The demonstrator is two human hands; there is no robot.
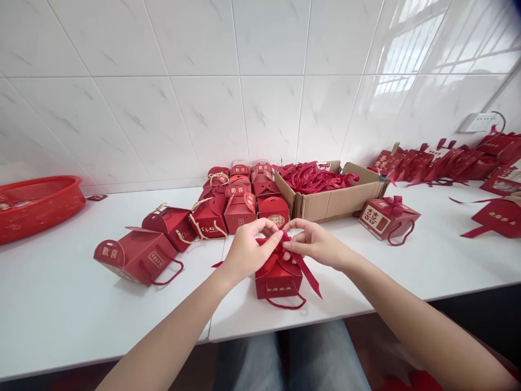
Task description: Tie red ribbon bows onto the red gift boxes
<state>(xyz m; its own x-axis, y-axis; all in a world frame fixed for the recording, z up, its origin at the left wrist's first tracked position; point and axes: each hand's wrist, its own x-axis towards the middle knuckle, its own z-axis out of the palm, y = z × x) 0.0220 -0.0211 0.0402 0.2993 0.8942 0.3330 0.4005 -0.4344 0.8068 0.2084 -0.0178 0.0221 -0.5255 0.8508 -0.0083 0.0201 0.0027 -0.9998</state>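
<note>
A red gift box (277, 279) with gold lettering and a rope handle stands near the table's front edge. Over its top runs a dark red ribbon (308, 274), with one tail hanging down at the right. My left hand (252, 247) pinches the ribbon above the lid, thumb and index finger together. Close beside it, my right hand (311, 241) also pinches the ribbon between its fingers. The fingers partly cover the knotted part of the ribbon and the box's top.
Several red boxes (240, 206) stand grouped behind, with an unribboned box (136, 258) to the left. A cardboard box (337, 203) holds red ribbons. At right sits a bow-topped box (385, 217); a red basket (77, 198) is far left. Flat red cartons (499, 214) lie far right.
</note>
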